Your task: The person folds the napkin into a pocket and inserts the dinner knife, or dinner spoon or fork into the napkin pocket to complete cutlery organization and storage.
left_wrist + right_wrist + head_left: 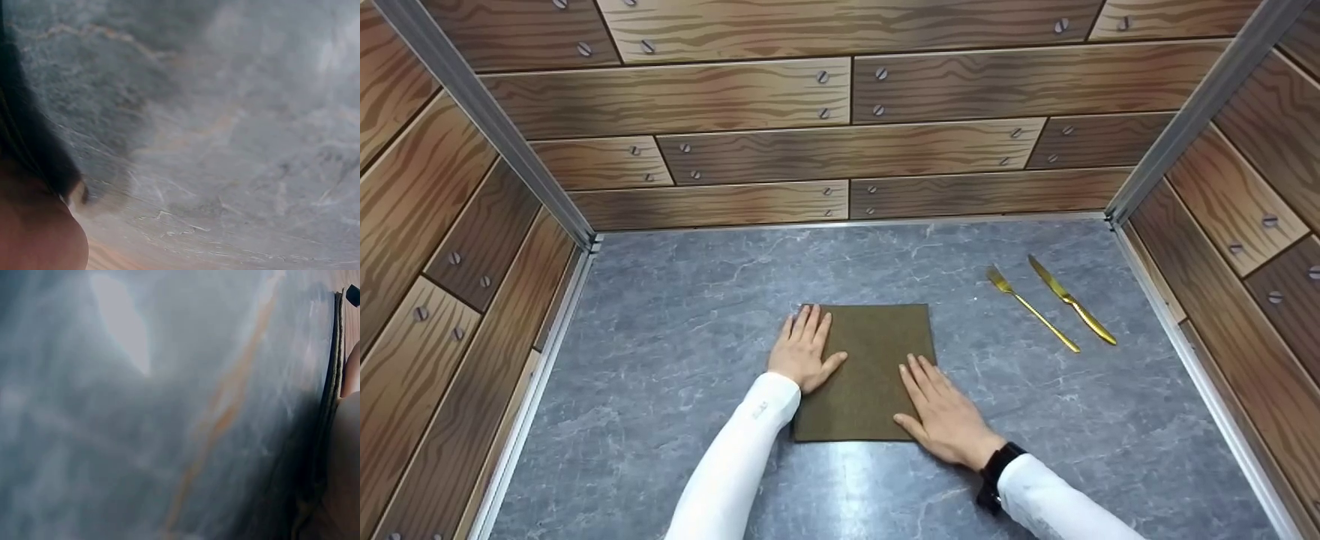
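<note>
A flat olive-brown rectangle of cloth, like a folded napkin (866,382), lies on the grey marbled tabletop in the head view. Along its left side rests my left hand (801,352), palm down, fingers straight and pointing away from me. My right hand (949,416) lies flat over the lower right edge, fingers extended and thumb spread. Close up in the right wrist view, the napkin's layered edge (332,360) runs beside part of the hand (349,455). Only a bit of the left hand (42,236) shows at the lower left of the left wrist view.
To the right of the napkin lie a gold fork (1033,309) and a gold knife (1072,300), side by side at a slant. Wood-patterned panels (765,157) wall in the tabletop (675,300) at the back and both sides, with metal rails at the corners.
</note>
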Available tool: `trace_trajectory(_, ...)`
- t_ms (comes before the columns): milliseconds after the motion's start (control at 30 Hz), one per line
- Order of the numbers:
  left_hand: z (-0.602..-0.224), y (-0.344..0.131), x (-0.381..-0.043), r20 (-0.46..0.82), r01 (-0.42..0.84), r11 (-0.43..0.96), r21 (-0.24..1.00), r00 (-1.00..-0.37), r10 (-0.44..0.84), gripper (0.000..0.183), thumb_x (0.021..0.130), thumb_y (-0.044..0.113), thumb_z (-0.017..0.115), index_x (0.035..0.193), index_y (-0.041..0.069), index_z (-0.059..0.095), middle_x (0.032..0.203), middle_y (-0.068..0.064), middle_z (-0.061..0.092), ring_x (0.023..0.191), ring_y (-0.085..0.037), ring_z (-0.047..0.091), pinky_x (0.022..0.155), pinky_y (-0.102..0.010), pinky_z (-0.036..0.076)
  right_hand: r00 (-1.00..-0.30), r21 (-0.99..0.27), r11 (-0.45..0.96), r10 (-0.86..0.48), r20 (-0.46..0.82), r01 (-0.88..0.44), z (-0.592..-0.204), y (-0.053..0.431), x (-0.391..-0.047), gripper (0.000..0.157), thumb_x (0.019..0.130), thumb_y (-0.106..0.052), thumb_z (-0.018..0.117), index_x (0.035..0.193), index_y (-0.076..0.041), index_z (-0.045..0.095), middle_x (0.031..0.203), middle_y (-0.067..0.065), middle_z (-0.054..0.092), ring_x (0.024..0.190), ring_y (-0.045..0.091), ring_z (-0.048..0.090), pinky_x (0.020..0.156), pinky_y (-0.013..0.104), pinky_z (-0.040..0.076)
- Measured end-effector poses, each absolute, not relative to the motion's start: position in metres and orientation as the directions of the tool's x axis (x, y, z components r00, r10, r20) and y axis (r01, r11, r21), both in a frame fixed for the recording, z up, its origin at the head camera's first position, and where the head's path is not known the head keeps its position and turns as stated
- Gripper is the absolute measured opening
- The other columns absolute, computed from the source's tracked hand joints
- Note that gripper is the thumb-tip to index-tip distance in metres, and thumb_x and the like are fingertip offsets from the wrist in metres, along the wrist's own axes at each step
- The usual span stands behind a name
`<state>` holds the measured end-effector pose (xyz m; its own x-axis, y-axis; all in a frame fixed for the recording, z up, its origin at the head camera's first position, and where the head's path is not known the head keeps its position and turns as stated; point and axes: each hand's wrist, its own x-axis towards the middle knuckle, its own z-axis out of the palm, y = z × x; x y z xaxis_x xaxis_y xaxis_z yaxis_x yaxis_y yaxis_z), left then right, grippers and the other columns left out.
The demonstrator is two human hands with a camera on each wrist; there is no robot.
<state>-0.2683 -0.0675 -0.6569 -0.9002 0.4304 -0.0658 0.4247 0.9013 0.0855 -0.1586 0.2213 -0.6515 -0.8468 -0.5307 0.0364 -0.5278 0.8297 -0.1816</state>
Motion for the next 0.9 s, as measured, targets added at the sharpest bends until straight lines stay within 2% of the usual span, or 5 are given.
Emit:
trace_trajectory(300, -0.657, -0.068, -0.27, -0.096, 0.406, 0.907, 0.113, -0.904, 0.417, 0.088, 0.101, 0.072, 0.024, 0.165, 0.012, 0.018, 0.17, -0.013, 0.015, 0.157, -0.03, 0.008, 0.125, -0.052, 0.01, -0.846, -0.198, 0.824, -0.531, 0.056, -0.53, -0.649, 0.22, -0.158, 0.076, 0.107, -0.049, 0.047, 0.159, 0.003, 0.027, 0.165, 0.025, 0.024, 0.152, 0.04, 0.021, 0.122, 0.05, 0.023)
trace_trajectory(533, -0.663, -0.067, -0.269, -0.127, 0.403, 0.909, 0.109, -0.901, 0.415, 0.089, 0.1, 0.074, 0.02, 0.166, 0.014, 0.014, 0.171, -0.012, 0.011, 0.157, -0.029, 0.004, 0.125, -0.053, 0.008, -0.871, -0.198, 0.879, -0.466, -0.157, -0.434, -0.624, 0.213, -0.139, 0.081, 0.106, -0.054, 0.044, 0.159, 0.004, 0.028, 0.165, 0.025, 0.022, 0.153, 0.039, 0.019, 0.123, 0.051, 0.02)
trace_trajectory(667, -0.662, -0.066, -0.269, -0.112, 0.405, 0.907, 0.116, -0.902, 0.417, 0.088, 0.101, 0.073, 0.022, 0.166, 0.014, 0.015, 0.171, -0.012, 0.012, 0.157, -0.029, 0.006, 0.124, -0.054, 0.009, -0.87, -0.215, 0.902, -0.421, -0.256, -0.373, -0.604, 0.21, -0.119, 0.081, 0.103, -0.053, 0.052, 0.154, 0.009, 0.036, 0.161, 0.029, 0.028, 0.151, 0.042, 0.025, 0.121, 0.052, 0.024)
trace_trajectory(800, -0.659, -0.066, -0.27, -0.099, 0.405, 0.907, 0.114, -0.904, 0.416, 0.087, 0.101, 0.073, 0.024, 0.166, 0.014, 0.017, 0.17, -0.012, 0.013, 0.157, -0.029, 0.007, 0.124, -0.055, 0.01, -0.868, -0.235, 0.913, -0.396, -0.299, -0.335, -0.589, 0.208, -0.103, 0.077, 0.101, -0.05, 0.058, 0.145, 0.012, 0.047, 0.155, 0.03, 0.038, 0.146, 0.043, 0.034, 0.118, 0.054, 0.031)
trace_trajectory(900, -0.658, -0.067, -0.27, -0.121, 0.395, 0.914, 0.095, -0.906, 0.405, 0.088, 0.1, 0.074, 0.021, 0.166, 0.016, 0.014, 0.171, -0.01, 0.01, 0.157, -0.028, 0.005, 0.124, -0.055, 0.009, -0.88, -0.248, 0.916, -0.379, -0.286, -0.314, -0.586, 0.207, -0.097, 0.073, 0.1, -0.046, 0.061, 0.14, 0.014, 0.052, 0.15, 0.03, 0.045, 0.14, 0.044, 0.042, 0.113, 0.055, 0.037)
